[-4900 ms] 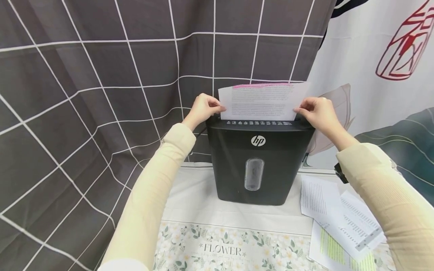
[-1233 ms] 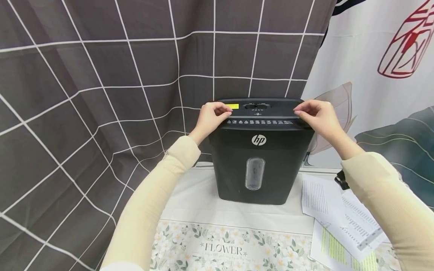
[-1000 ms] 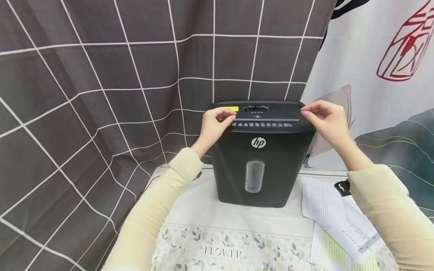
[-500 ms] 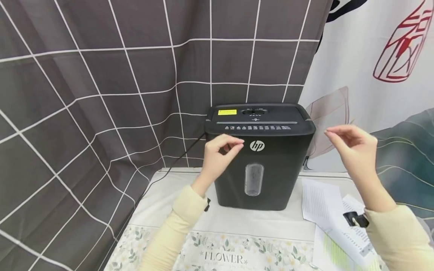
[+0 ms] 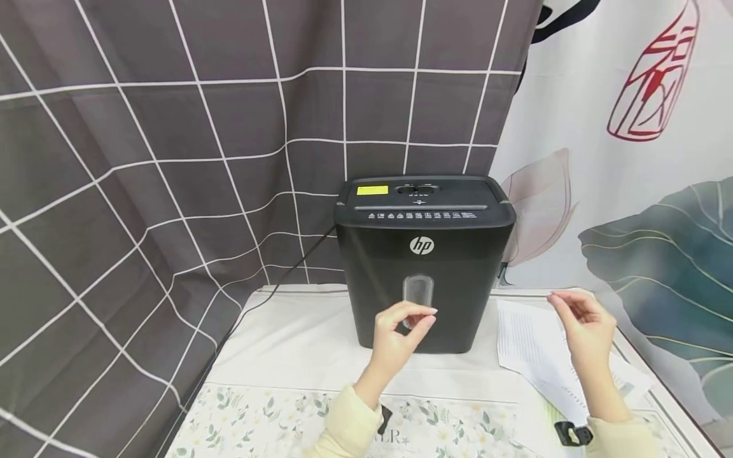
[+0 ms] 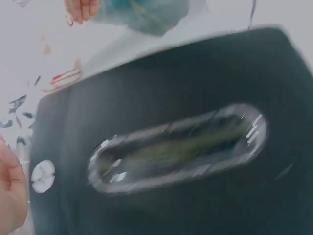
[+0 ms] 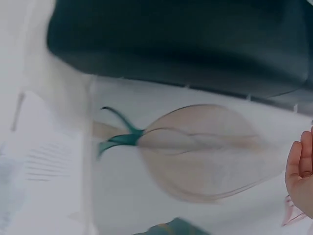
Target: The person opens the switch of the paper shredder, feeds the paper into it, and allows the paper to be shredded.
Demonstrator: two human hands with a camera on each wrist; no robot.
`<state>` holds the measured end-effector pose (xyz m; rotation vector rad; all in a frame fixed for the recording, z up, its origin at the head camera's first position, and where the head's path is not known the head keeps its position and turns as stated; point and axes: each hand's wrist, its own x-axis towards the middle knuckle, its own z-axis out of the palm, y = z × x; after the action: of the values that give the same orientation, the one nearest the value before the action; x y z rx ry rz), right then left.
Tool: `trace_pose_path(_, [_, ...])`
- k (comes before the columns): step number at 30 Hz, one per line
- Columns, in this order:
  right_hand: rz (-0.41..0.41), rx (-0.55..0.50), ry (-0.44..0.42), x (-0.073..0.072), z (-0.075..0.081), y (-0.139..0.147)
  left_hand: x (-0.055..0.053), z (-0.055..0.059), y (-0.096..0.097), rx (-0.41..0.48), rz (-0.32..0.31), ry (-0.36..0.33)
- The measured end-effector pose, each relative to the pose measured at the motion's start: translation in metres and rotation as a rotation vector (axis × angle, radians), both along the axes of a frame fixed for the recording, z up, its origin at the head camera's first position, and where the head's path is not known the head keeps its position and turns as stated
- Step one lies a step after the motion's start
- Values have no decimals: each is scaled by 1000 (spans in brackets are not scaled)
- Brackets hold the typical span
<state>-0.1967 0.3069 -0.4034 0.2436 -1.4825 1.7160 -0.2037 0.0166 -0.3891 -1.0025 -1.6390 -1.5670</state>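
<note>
Holding nothing, fingers loosely curled: the left hand (image 5: 392, 340), lower center of the frame, and the right hand (image 5: 592, 334), lower right. Printed papers (image 5: 527, 340) lie lower right. The black shredder (image 5: 426, 264) stands upright at center, before a dark gridded curtain (image 5: 240, 114), upper left.

the clear window (image 5: 417, 288) is partly hidden by the left hand (image 5: 396, 337), the papers (image 5: 523, 337) by the right forearm (image 5: 600, 388); in both wrist views the shredder (image 5: 458, 267) is blurred and cropped.

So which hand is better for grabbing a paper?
Probably the right hand: it looks empty and appears nearest the papers, while the left hand is farther off, in front of the black shredder.
</note>
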Motion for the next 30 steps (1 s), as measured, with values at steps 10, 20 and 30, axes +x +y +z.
trace_pose_path(10, [-188, -55, -335, 5, -53, 17, 8, -74, 40, -78, -41, -335])
trace_pose_path(20, [-389, 158, -822, 7, -107, 50, 8, -130, 74, -345, -19, -433])
trace_pose_path(30, [-396, 422, -1138, -14, -124, 54, -12, -133, 116, -631, -56, -683])
